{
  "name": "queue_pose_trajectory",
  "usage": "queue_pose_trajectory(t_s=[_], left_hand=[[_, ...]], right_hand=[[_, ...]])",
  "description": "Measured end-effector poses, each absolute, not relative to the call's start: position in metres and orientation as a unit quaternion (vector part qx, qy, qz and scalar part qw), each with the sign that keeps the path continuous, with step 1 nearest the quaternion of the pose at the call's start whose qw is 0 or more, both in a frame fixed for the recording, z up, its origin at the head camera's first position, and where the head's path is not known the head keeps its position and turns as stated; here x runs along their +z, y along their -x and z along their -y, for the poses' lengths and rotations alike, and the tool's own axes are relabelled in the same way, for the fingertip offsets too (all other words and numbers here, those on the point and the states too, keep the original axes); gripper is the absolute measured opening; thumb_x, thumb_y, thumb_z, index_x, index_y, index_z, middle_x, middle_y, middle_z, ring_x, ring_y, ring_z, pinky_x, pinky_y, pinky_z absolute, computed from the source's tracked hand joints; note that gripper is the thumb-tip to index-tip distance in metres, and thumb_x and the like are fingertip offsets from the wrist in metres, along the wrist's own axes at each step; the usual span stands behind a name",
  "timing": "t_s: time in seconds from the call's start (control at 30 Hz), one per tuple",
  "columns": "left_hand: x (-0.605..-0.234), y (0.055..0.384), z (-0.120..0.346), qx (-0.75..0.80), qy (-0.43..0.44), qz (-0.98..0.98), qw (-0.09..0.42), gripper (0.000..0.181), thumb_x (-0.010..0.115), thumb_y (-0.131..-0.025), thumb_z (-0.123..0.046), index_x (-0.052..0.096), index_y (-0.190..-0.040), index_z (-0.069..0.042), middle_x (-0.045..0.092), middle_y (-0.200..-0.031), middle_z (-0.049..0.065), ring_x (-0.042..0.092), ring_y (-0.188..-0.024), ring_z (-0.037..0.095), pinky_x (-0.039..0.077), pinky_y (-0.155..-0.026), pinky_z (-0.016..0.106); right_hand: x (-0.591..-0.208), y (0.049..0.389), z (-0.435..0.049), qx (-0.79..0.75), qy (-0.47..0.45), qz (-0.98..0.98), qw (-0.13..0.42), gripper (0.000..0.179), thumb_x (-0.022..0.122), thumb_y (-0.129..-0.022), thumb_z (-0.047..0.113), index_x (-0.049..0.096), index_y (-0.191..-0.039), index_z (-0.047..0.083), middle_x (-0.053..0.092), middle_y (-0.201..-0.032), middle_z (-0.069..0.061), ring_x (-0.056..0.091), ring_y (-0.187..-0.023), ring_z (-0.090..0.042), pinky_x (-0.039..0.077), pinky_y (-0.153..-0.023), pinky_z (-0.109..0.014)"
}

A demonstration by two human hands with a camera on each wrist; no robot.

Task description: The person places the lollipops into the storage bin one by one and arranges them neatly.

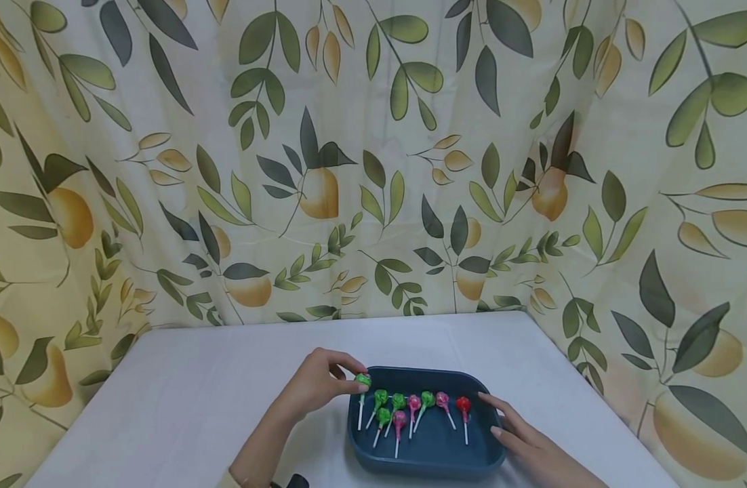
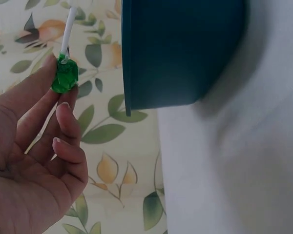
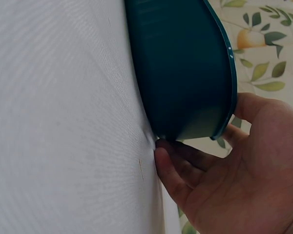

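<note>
My left hand [image 1: 318, 383] pinches a green-wrapped lollipop [image 1: 362, 379] by its candy head, between thumb and fingertips. Its white stick points down, over the left end of a dark blue tray [image 1: 434, 464]. In the left wrist view the green lollipop [image 2: 65, 78] is beside the tray's outer wall [image 2: 176, 58]. Inside the tray lie several more lollipops: green ones such as this lollipop [image 1: 427, 400], pink ones such as this lollipop [image 1: 400, 420], and one red lollipop [image 1: 463, 405]. At the right end, my right hand [image 1: 522, 434] holds the tray, its digits at the rim and lower wall [image 3: 185, 97].
A white cloth [image 1: 227, 379] covers the table under the tray. Behind it hangs a curtain [image 1: 349, 169] printed with leaves and fruit. A small black object [image 1: 297, 481] shows at the bottom edge, near the left wrist.
</note>
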State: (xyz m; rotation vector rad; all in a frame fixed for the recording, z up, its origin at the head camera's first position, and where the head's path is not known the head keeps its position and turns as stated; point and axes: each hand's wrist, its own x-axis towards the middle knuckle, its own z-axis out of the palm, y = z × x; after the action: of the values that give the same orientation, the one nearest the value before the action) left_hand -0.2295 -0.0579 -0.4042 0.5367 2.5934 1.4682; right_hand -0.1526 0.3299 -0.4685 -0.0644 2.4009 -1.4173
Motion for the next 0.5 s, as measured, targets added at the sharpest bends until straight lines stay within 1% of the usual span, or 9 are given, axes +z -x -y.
queue_pose_trajectory(t_s=[0.13,0.5], left_hand=[[-0.404,0.23,0.049,0.482,-0.184,-0.855,0.058,0.016,0.09,-0.083,-0.018,0.083,-0.096,-0.023,0.073,-0.096,-0.007,0.057,-0.086,0.023,0.049,-0.067,0.036],[-0.411,0.233,0.029,0.494,-0.196,-0.845,0.062,0.015,0.089,-0.083,-0.016,0.083,-0.094,-0.022,0.071,-0.092,-0.008,0.056,-0.083,0.022,0.047,-0.064,0.033]], right_hand=[[-0.468,0.152,-0.33,-0.501,0.029,-0.847,0.177,0.066,0.045,-0.11,0.045,0.02,-0.165,0.02,0.008,-0.168,-0.028,0.009,-0.145,-0.063,0.023,-0.101,-0.082],[-0.468,0.152,-0.329,-0.501,0.015,-0.847,0.176,0.065,0.046,-0.11,0.045,0.022,-0.165,0.021,0.011,-0.168,-0.028,0.012,-0.145,-0.062,0.024,-0.101,-0.081]])
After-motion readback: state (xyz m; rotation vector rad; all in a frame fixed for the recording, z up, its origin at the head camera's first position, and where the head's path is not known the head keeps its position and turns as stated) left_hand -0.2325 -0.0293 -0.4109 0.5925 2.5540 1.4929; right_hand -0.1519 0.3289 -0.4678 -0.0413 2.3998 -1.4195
